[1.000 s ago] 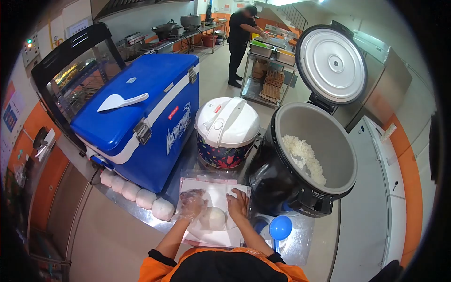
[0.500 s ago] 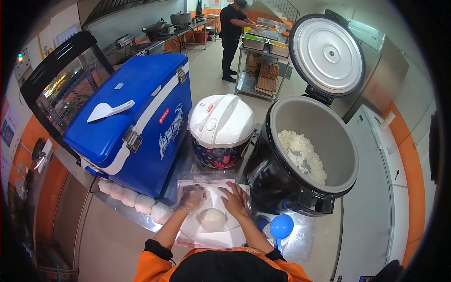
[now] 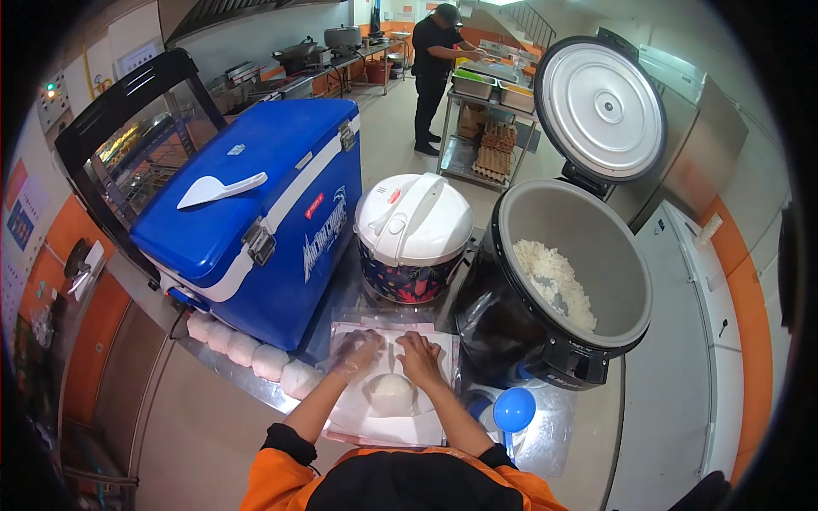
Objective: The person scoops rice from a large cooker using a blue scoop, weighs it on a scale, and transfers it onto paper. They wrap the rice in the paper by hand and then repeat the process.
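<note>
A mound of white rice [image 3: 392,395] rests on a white sheet of wrapping paper [image 3: 362,410] in front of me. My left hand [image 3: 360,351], in a clear plastic glove, is at the far left part of the paper with its fingers curled onto it. Level with it on the right, my right hand [image 3: 419,359] has bent fingers pinching the paper's far part. Both hands lie beyond the mound, apart from it. Under the sheet are more sheets with a reddish edge [image 3: 443,325].
Wrapped white bundles [image 3: 242,347] line the left table edge beside a blue cooler [image 3: 256,196] with a white rice paddle [image 3: 223,189]. A white-lidded rice cooker [image 3: 413,238] and an open black rice warmer [image 3: 511,307] stand behind. A blue scoop [image 3: 515,410] sits right. A person [image 3: 434,77] works far back.
My right hand's fingers, spread before, have drawn together and curled on the paper. My left hand has shifted little. The whole view has moved slightly.
</note>
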Motion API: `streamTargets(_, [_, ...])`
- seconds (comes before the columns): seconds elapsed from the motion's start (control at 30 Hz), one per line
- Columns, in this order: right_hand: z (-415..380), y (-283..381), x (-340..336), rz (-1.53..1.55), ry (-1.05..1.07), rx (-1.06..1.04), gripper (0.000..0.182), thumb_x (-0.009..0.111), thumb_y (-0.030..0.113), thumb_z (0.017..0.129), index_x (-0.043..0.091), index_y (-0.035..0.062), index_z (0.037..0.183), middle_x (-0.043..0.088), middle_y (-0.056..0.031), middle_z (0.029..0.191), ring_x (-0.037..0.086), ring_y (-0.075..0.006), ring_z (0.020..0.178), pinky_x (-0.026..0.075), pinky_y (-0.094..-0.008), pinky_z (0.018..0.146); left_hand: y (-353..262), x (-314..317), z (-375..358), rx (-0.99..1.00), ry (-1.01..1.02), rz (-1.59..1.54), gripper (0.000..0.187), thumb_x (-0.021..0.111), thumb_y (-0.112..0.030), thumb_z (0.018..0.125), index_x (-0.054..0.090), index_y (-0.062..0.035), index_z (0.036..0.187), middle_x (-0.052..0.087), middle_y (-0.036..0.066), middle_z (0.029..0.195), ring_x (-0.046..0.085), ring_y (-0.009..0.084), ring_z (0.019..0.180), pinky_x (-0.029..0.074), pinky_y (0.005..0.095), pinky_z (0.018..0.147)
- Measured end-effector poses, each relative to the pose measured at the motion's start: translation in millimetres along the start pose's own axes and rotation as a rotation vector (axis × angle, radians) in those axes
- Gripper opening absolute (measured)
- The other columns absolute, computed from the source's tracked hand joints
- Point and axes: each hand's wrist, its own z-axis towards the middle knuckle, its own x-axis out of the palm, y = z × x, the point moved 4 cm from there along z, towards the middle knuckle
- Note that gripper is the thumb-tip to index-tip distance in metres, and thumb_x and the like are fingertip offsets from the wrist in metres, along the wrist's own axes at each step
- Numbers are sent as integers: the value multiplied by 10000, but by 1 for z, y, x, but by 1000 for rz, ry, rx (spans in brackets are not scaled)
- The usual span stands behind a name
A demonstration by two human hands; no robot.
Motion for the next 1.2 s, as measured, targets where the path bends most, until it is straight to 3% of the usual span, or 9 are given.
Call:
streamTargets(0.1, [11, -4, -1, -11, 112, 88, 294, 716, 165, 760, 602, 148, 1030, 538, -40, 1110, 473, -250, 1096, 302, -480, 871, -60, -18, 0, 128, 106, 521, 120, 637, -157, 758, 636, -91, 858, 650, 139, 837, 640, 293, 768, 501, 392, 686])
streamTargets(0.2, [25, -6, -1, -111, 275, 135, 207, 692, 163, 781, 612, 151, 971, 557, -38, 1072, 475, -246, 1080, 300, -491, 862, -94, -29, -2, 34, 167, 580, 138, 631, -108, 744, 619, -79, 878, 646, 149, 887, 640, 282, 806, 504, 386, 673])
streamTargets(0.33, [31, -6, 7, -210, 339, 55, 132, 663, 161, 800, 614, 146, 922, 568, -35, 1043, 468, -242, 1098, 293, -507, 877, -45, -18, -3, 94, -127, 186, 208, 647, -130, 729, 608, -81, 927, 639, 153, 936, 632, 301, 844, 502, 408, 692])
streamTargets(0.4, [26, 4, -3, -234, 160, -113, 144, 640, 143, 807, 603, 147, 946, 589, -33, 1014, 480, -241, 1106, 286, -528, 899, -88, -34, -6, 168, -49, 751, 268, 660, -159, 730, 603, -76, 978, 639, 142, 976, 621, 311, 845, 493, 429, 698])
streamTargets(0.53, [3, 24, -39, -129, 194, -114, 166, 633, 116, 799, 587, 142, 957, 610, -32, 977, 518, -239, 1086, 282, -546, 914, -62, -22, -22, 314, 13, 199, 263, 634, -192, 758, 602, -75, 991, 643, 109, 921, 612, 305, 782, 470, 428, 708])
streamTargets(0.6, [-7, 28, -57, -122, 254, -12, 154, 610, 107, 812, 572, 140, 958, 625, -31, 955, 563, -239, 1035, 284, -561, 907, -131, -46, -40, 212, 111, 790, 154, 594, -208, 799, 607, -104, 912, 623, 56, 876, 601, 256, 788, 443, 412, 726])
streamTargets(0.73, [-43, 33, -59, -168, 85, -185, 135, 620, 97, 774, 574, 130, 896, 576, -37, 857, 574, -221, 869, 327, -479, 806, -157, -47, -70, 430, 195, 1044, 104, 555, -159, 790, 596, -106, 870, 609, 36, 878, 580, 201, 769, 425, 365, 696])
streamTargets(0.83, [-69, 39, -60, -131, -18, -208, 143, 626, 74, 746, 566, 120, 867, 540, -38, 837, 552, -215, 827, 336, -422, 764, -172, -48, -101, 529, -28, 978, 133, 571, -174, 754, 606, -127, 873, 548, 13, 813, 553, 187, 745, 419, 361, 721])
streamTargets(1.2, [-102, 25, -67, -309, -410, 0, 150, 587, 36, 739, 590, 99, 875, 556, -82, 902, 543, -275, 821, 390, -399, 755, -147, -39, -135, 464, -136, 740, 209, 627, -147, 723, 634, -97, 926, 621, 49, 893, 593, 215, 838, 442, 377, 771])
